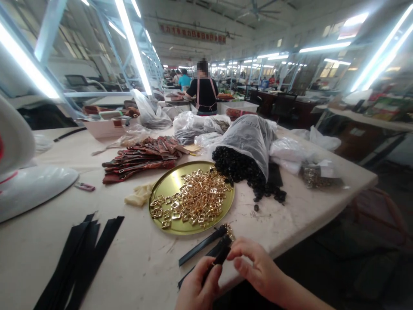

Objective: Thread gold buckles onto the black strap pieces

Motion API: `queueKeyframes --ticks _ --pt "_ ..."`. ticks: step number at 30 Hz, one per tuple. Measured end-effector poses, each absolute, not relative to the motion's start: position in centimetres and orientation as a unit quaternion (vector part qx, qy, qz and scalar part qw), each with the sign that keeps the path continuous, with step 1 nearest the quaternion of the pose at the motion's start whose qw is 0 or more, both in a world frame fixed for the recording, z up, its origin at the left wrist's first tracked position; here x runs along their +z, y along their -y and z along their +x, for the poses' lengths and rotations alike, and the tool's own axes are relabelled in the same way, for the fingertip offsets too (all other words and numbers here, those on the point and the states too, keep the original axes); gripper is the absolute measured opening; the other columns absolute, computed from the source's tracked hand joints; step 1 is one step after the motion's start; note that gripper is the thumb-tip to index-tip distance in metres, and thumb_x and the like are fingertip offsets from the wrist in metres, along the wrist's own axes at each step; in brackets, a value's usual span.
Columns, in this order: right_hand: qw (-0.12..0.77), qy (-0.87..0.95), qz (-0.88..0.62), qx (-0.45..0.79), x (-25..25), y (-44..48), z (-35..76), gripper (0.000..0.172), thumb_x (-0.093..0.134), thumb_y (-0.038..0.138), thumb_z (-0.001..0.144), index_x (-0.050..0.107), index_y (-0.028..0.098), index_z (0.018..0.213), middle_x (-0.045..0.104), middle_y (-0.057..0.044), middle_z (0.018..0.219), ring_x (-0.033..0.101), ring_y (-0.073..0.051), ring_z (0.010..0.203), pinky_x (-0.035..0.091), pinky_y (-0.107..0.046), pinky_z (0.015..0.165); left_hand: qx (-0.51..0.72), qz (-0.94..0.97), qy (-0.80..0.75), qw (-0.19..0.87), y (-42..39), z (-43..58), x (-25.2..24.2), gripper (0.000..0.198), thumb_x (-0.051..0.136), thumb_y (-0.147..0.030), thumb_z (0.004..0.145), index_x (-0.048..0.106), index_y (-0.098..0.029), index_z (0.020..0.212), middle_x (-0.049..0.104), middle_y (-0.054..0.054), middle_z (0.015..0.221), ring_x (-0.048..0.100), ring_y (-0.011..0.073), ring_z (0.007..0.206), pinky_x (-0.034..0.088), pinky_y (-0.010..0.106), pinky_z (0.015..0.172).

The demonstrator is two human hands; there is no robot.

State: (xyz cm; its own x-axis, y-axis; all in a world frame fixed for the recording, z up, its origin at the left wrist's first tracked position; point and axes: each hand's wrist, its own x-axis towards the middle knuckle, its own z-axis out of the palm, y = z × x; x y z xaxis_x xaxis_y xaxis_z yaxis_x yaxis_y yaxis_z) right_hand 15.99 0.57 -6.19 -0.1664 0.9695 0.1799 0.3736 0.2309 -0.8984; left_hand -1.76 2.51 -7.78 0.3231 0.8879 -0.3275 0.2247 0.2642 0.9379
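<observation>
Near the front edge of the table, my left hand [203, 280] is closed around a short black strap [222, 255], thumb on top. My right hand [258, 268] meets the strap's far end with bent fingers; its fingertips partly hide what they pinch there. Just beyond lie more black straps [200, 247], with gold buckles [229, 231] at their ends. A round gold tray [171, 176] holds a heap of loose gold-coloured rectangular buckles [203, 193]. On the left, several long black strips [82, 254] lie fanned out.
A plastic bag [248, 133] spills small black pieces [238, 165] right of the tray. Behind it lie folded reddish patterned pieces [145, 157]. Left are a pale glove [138, 194], pink-handled snips [85, 187] and a white machine base [38, 185]. A person [203, 92] stands ahead, back turned.
</observation>
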Motion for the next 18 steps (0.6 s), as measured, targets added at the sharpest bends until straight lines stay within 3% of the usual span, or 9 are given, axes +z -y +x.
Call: queueKeyframes --ticks 3,5,8,13,18 --pt "0.369 0.642 -0.634 0.222 -7.0 -3.3 20.2 0.018 0.047 0.031 0.084 0.059 0.019 0.079 0.057 -0.004 0.075 0.053 -0.017 0.07 0.041 -0.028 0.066 0.286 0.496 -0.534 0.623 -3.5 -1.9 -7.2 0.04 0.056 -0.057 0.066 0.052 -0.018 0.07 0.037 -0.009 0.042 0.03 0.0052 0.036 0.022 0.017 0.036" --pt "0.319 0.621 -0.704 0.134 -7.9 -5.4 22.9 0.012 0.051 0.026 0.08 0.059 0.019 0.085 0.056 -0.006 0.083 0.053 -0.019 0.073 0.04 -0.031 0.069 0.289 0.472 -0.524 0.648 -3.9 -1.8 -7.1 0.042 0.056 -0.059 0.065 0.051 -0.018 0.072 0.034 -0.01 0.04 0.025 0.0039 0.034 0.017 0.016 0.035" --pt "0.26 0.612 -0.738 0.11 -9.4 -7.6 25.1 0.01 0.054 0.017 0.075 0.061 0.017 0.082 0.056 -0.008 0.086 0.053 -0.022 0.079 0.039 -0.035 0.075 0.284 0.461 -0.508 0.67 -4.1 -1.2 -7.2 0.044 0.056 -0.061 0.065 0.049 -0.018 0.072 0.033 -0.011 0.038 0.022 0.0028 0.032 0.014 0.016 0.034" --pt "0.288 0.616 -0.715 0.164 -9.8 -7.6 23.8 0.013 0.05 0.017 0.078 0.057 0.018 0.088 0.059 -0.007 0.087 0.056 -0.02 0.082 0.043 -0.033 0.076 0.284 0.463 -0.498 0.676 -4.1 -0.4 -6.9 0.04 0.054 -0.057 0.068 0.047 -0.018 0.07 0.034 -0.012 0.038 0.022 0.0022 0.031 0.014 0.015 0.033" --pt "0.434 0.538 -0.563 0.453 -6.6 -5.2 19.6 0.02 0.058 0.034 0.077 0.053 0.018 0.089 0.06 -0.001 0.078 0.057 -0.015 0.073 0.046 -0.027 0.068 0.336 0.472 -0.489 0.652 -4.2 0.3 -5.6 0.03 0.051 -0.047 0.074 0.046 -0.018 0.071 0.035 -0.012 0.038 0.024 0.0027 0.03 0.015 0.014 0.032"
